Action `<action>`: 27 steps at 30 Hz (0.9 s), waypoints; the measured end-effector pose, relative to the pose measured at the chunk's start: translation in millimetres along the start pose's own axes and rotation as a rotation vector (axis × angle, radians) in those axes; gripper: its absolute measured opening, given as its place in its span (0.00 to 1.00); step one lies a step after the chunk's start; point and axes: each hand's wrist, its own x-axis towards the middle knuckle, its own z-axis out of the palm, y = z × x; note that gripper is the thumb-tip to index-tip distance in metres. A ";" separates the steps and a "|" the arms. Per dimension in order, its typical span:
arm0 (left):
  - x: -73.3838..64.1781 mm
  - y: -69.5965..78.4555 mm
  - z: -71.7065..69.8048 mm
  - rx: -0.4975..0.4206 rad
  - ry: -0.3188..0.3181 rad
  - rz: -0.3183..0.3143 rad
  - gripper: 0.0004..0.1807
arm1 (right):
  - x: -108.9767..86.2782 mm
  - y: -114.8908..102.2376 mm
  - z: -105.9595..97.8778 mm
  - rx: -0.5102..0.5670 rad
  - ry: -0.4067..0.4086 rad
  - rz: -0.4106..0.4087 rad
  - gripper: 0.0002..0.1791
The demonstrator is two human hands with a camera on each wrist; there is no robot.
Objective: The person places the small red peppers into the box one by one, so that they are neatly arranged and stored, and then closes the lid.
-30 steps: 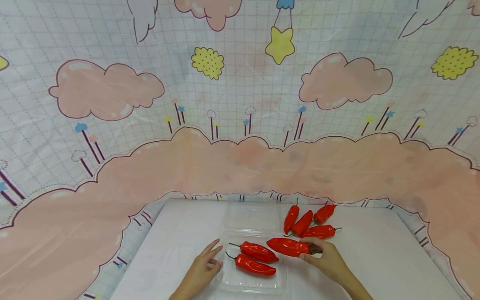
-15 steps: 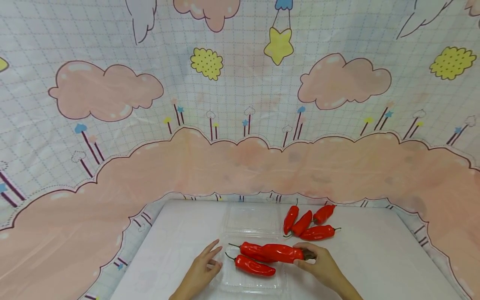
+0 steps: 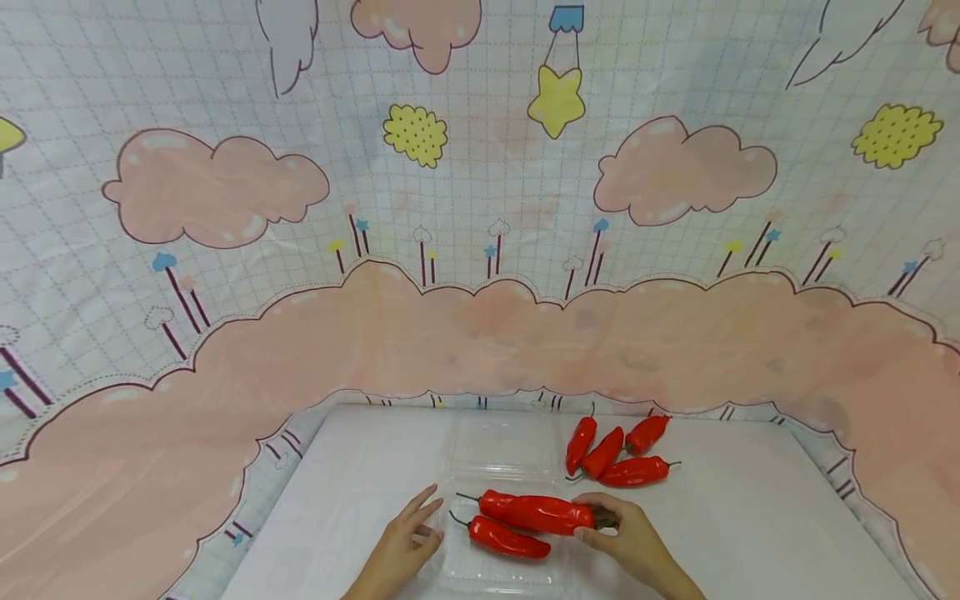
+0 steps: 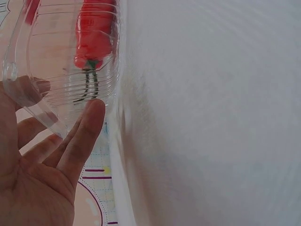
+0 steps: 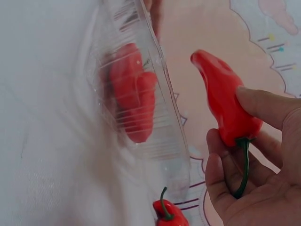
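My right hand pinches a red chili pepper near its stem end, thumb on one side and fingers on the other. In the right wrist view this pepper points its tip away from the hand, green stem toward the palm. It hangs over the clear plastic box, partly covering one of the two red peppers inside. The other pepper lies nearer the front. At the box's left side is my left hand, holding nothing. Its fairly straight fingers reach the clear wall.
Several more red peppers lie in a group at the back right of the white table. The box's clear lid is folded back flat behind it. A patterned cloth hangs behind the table.
My right hand has moved left and slightly toward the front with the pepper, bringing it over the box and a pepper inside. The left hand stays beside the box.
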 end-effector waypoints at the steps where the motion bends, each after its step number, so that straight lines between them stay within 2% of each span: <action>1: -0.3 0.2 0.0 0.000 -0.001 -0.001 0.28 | 0.3 0.2 1.2 0.008 -0.004 0.000 0.28; 14: -1.5 2.1 -0.2 -0.009 -0.012 -0.012 0.27 | -0.8 -3.5 15.9 0.081 -0.036 0.104 0.32; 27: -0.5 -0.9 1.4 -0.007 0.012 0.027 0.26 | -0.2 -10.7 25.5 0.077 -0.050 0.115 0.31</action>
